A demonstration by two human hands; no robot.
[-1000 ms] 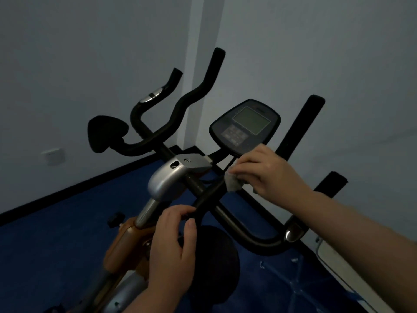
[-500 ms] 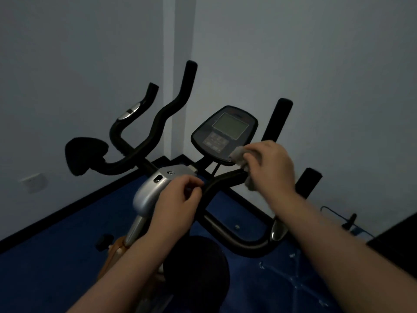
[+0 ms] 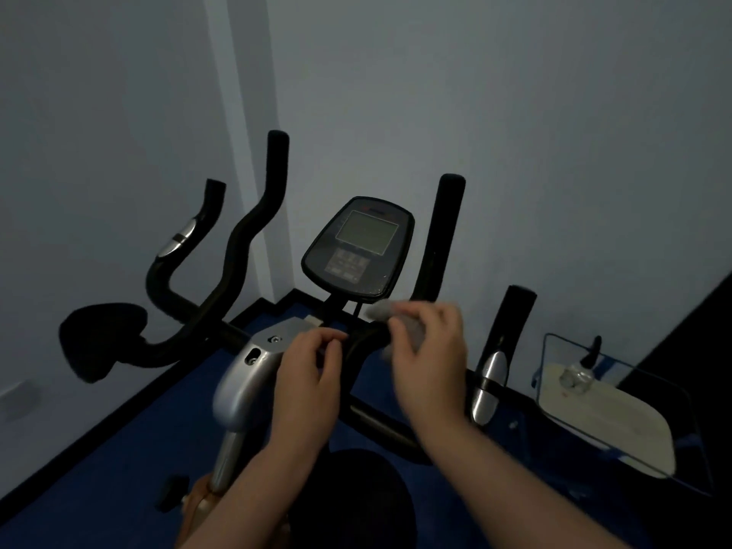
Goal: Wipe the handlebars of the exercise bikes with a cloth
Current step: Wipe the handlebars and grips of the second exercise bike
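An exercise bike stands in a dim corner, its black handlebars (image 3: 237, 251) branching left and right of a console (image 3: 358, 249). My right hand (image 3: 429, 350) holds a small grey cloth (image 3: 382, 311) against the bar just right of the stem, under the console; the hand is motion-blurred. Beside the silver stem cover (image 3: 245, 374), my left hand (image 3: 309, 374) has its fingers curled round the bar at the centre. The right upright grip (image 3: 445, 235) and the lower right grip (image 3: 509, 330) stand free.
A black pad (image 3: 99, 338) ends the left bar. The dark saddle (image 3: 356, 501) lies below my arms. On the blue floor at right sits a white panel (image 3: 618, 425) with a black cable; a dark object fills the far right edge. Walls close behind.
The view has shifted so the bike sits lower and more centred. My left hand rose from the lower stem to the bar centre. My right hand slid the cloth along the bar.
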